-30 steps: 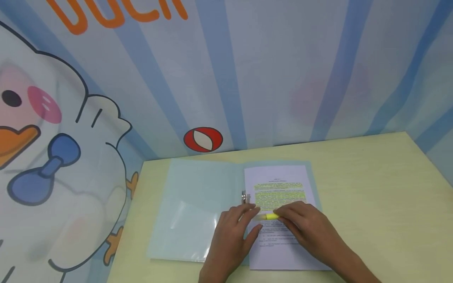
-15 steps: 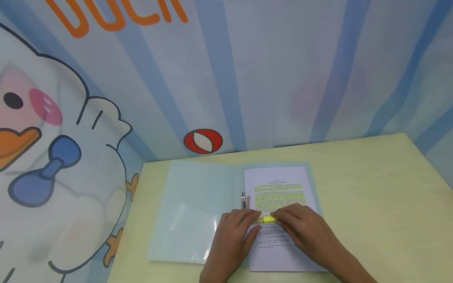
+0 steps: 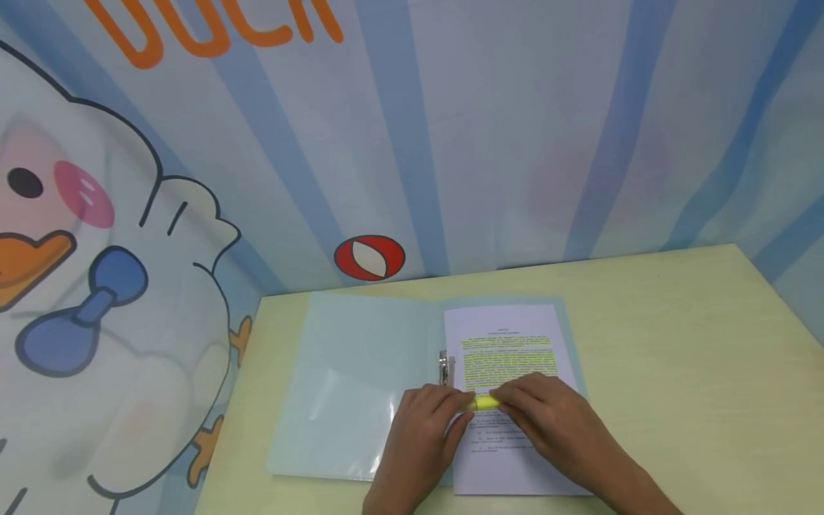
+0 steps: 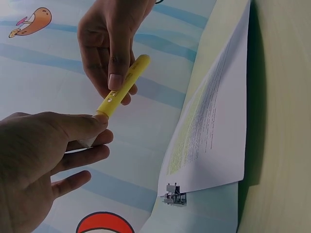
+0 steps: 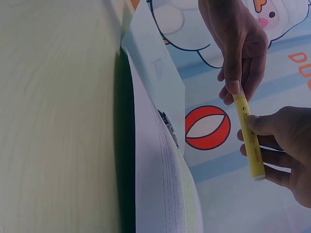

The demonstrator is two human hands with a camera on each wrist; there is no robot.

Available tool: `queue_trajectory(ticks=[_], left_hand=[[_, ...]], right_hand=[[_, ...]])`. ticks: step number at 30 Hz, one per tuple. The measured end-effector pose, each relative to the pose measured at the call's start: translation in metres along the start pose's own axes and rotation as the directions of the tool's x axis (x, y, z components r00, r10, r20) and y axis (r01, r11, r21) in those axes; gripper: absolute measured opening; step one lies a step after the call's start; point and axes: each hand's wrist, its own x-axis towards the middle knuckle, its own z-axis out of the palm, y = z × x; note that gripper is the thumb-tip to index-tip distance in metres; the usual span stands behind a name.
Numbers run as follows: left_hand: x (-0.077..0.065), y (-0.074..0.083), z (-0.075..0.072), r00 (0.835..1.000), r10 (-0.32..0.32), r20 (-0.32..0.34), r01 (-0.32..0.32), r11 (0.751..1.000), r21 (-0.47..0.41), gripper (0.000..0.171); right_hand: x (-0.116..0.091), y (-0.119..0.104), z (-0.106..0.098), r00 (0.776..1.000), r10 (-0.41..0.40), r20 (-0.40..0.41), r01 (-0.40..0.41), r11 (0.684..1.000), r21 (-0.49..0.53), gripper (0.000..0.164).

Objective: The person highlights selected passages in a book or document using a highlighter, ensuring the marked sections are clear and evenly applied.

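We had the yellow highlighter in midair, above the left part of the sheet, just past the bottom edge of the yellow-marked block. In the head view its long axis ran side to side, roughly parallel to the sheet's bottom edge, bridging the gap between the hands. It lay to the right of the left hand and to the left of the right hand; both touched it, so neither was nearer. Left pinched the pale end between thumb and fingers; right gripped the barrel, thumb on one side, fingers on the other. Both wrist views showed it clear of the sheet.

Materials: barrel was a smooth straight cylinder, looked like plastic, dark print along it, too small for us to read. Pale end looked see-through, mostly hidden by fingers. Sheet was thin white paper, printed, bowed in the right wrist view. Under it we had a glossy light-blue folder, spread flat, metal clip by the sheet's left edge. Folder sat near the left edge of the surface, pale wood-look grain. Striped backdrop stood along the far edge.
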Motion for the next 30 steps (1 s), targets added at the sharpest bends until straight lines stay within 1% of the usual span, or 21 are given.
queue_trajectory(ticks=[3,7,11,16,18,21,27,30], left_hand=[[-0.0010,-0.0006,0.0003,1.000,0.007,0.007,-0.007,1.000,0.001,0.022],[-0.0025,-0.0015,0.0007,0.999,0.030,0.024,-0.031,0.999,0.011,0.022],[-0.0022,-0.0029,-0.0002,0.997,0.062,0.053,-0.065,0.996,0.052,0.021],[-0.0014,-0.0045,-0.0016,0.988,0.111,0.105,-0.123,0.985,0.124,0.018],[-0.0012,-0.0051,-0.0020,0.983,0.132,0.126,-0.150,0.978,0.146,0.019],[-0.0006,-0.0059,-0.0021,0.975,0.174,0.140,-0.198,0.964,0.180,0.020],[0.0017,-0.0053,-0.0020,0.956,0.232,0.178,-0.267,0.942,0.203,0.021],[0.0017,-0.0052,-0.0023,0.947,0.251,0.198,-0.293,0.931,0.218,0.021]], right_hand=[[-0.0012,0.0002,-0.0004,0.999,-0.001,0.036,0.001,1.000,-0.005,0.027],[-0.0035,0.0008,-0.0011,0.993,0.015,0.120,-0.014,1.000,-0.013,0.026],[-0.0055,0.0013,-0.0017,0.984,0.010,0.180,-0.007,1.000,-0.017,0.033],[-0.0069,-0.0005,-0.0033,0.977,-0.035,0.209,0.042,0.999,-0.027,0.041],[-0.0069,-0.0015,-0.0038,0.975,-0.051,0.217,0.059,0.998,-0.029,0.038],[-0.0064,-0.0029,-0.0039,0.971,-0.080,0.226,0.092,0.995,-0.043,0.037],[-0.0055,-0.0038,-0.0027,0.960,-0.169,0.223,0.199,0.973,-0.119,0.043],[-0.0056,-0.0031,-0.0032,0.954,-0.186,0.237,0.223,0.965,-0.140,0.042]])
